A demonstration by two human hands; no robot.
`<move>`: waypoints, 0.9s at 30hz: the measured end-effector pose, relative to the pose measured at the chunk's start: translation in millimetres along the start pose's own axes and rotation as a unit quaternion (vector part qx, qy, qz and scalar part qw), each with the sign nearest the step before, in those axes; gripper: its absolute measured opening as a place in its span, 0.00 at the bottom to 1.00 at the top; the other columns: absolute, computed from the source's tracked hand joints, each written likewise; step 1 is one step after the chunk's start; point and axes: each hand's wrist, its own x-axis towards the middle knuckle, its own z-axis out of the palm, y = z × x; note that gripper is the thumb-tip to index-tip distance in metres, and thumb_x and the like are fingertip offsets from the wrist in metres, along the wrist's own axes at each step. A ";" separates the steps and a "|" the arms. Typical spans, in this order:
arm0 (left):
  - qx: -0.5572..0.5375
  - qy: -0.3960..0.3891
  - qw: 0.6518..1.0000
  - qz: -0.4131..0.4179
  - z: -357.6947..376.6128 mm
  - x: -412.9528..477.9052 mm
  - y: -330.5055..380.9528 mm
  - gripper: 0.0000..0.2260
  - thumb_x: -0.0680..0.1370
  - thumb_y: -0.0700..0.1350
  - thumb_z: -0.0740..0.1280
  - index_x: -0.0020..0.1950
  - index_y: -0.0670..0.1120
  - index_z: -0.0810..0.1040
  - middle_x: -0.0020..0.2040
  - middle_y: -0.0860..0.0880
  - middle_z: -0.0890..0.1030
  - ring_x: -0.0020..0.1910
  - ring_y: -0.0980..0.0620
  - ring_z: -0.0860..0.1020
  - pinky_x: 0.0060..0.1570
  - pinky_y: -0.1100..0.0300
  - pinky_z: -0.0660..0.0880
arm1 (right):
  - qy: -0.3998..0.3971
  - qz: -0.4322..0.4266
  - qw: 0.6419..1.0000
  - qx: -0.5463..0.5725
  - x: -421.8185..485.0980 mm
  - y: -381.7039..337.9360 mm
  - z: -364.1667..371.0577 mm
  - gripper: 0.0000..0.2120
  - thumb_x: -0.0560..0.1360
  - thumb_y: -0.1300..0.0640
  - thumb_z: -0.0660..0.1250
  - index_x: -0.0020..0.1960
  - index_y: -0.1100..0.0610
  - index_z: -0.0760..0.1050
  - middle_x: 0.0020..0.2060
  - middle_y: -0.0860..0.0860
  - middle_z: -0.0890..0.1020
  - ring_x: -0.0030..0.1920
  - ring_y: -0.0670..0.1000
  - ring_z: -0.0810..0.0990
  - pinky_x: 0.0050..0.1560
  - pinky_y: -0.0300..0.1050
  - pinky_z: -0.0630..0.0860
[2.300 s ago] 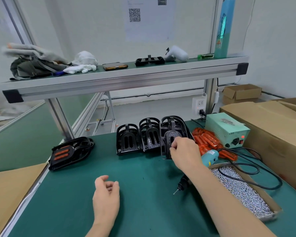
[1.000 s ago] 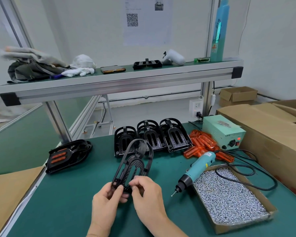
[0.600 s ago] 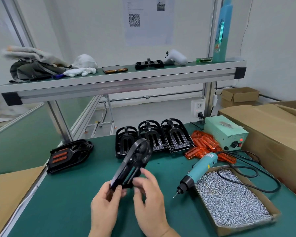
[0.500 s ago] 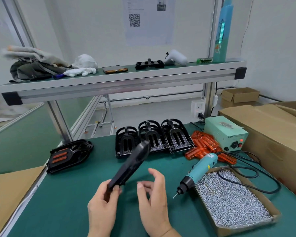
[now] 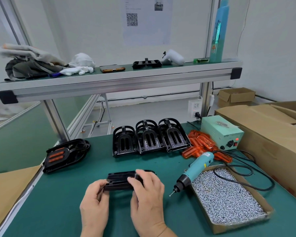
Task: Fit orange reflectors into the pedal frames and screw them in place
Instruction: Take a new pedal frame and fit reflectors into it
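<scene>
2 hands (image 5: pixel 94 200) (image 5: pixel 148 194) grip blk pedal frame (image 5: pixel 120 181).

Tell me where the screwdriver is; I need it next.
In the head view the screwdriver lies on the table, to the right, between the right hand and the screw box, in front of the reflectors.

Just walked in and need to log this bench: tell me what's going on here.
A person grips a black pedal frame with the left hand and right hand. The orange reflectors lie piled at the back right. The electric screwdriver lies untouched, leaning on the box of screws. Three empty frames stand in a row behind.
</scene>
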 end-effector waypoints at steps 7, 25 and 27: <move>0.039 -0.007 0.999 -0.018 -4.0 -4.3 -7.7 0.23 0.74 0.22 0.61 0.41 0.49 0.82 0.50 0.50 0.83 0.49 0.62 0.78 0.53 0.82 0.66 | -0.122 -0.028 0.991 -0.050 2.2 -2.2 -12.5 0.24 0.55 0.65 0.75 0.49 0.48 0.82 0.44 0.44 0.79 0.41 0.47 0.78 0.47 0.43 0.71; 0.171 -0.208 0.960 0.072 -2.2 -4.8 8.9 0.16 0.74 0.46 0.75 0.59 0.60 0.81 0.61 0.59 0.79 0.63 0.56 0.76 0.64 0.60 0.69 | -0.335 -0.037 0.934 -0.121 46.4 -15.1 -64.0 0.13 0.78 0.52 0.59 0.56 0.54 0.79 0.54 0.55 0.77 0.56 0.58 0.72 0.58 0.54 0.68; 0.169 -0.204 0.961 0.075 -3.2 -5.9 9.6 0.17 0.73 0.45 0.76 0.56 0.63 0.80 0.57 0.63 0.79 0.60 0.59 0.77 0.59 0.63 0.69 | -0.262 -0.001 0.959 -0.111 71.0 2.1 -70.1 0.14 0.80 0.50 0.58 0.58 0.51 0.79 0.55 0.52 0.78 0.57 0.56 0.73 0.61 0.53 0.70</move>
